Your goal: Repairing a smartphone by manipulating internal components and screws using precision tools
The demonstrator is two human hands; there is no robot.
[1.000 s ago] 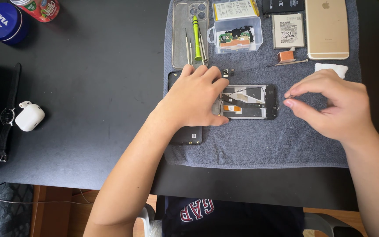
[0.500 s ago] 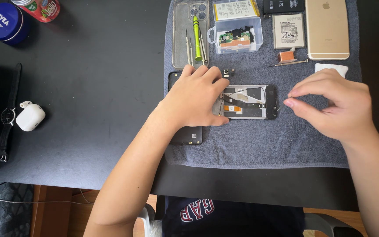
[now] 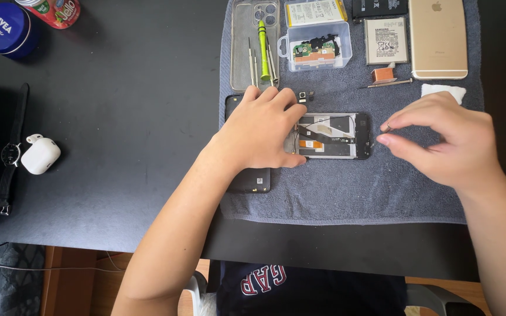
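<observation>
**On the grey towel: an opened phone held flat, a tiny part pinched beside it**

On the grey towel [image 3: 346, 193], spread over the black tabletop [image 3: 124, 117], lies an opened smartphone [image 3: 335, 136] with its insides up: flex cables, an orange strip and dark shielding show inside the frame. The left hand [image 3: 259, 131] presses flat on the phone's left part, fingers spread across the body, which seems meant to keep it from sliding on the soft cloth. The right hand [image 3: 440, 140] hovers just beside the phone's right end, its grip narrowed to a thumb-and-forefinger pinch on a tiny metallic part [image 3: 387, 127], too small to identify; it could be a screw.

The towel likely serves to stop small pieces from rolling away. Along its far edge the spares sit within reach: a clear phone case [image 3: 241, 35] with a green-handled screwdriver [image 3: 263, 50] and thin tools lying on it, a clear plastic box [image 3: 317, 47] holding a circuit board, two batteries, and a gold phone [image 3: 437, 38] face down. Well apart on the bare tabletop lie a wristwatch [image 3: 10, 153] and a white earbud case [image 3: 41, 155].
</observation>
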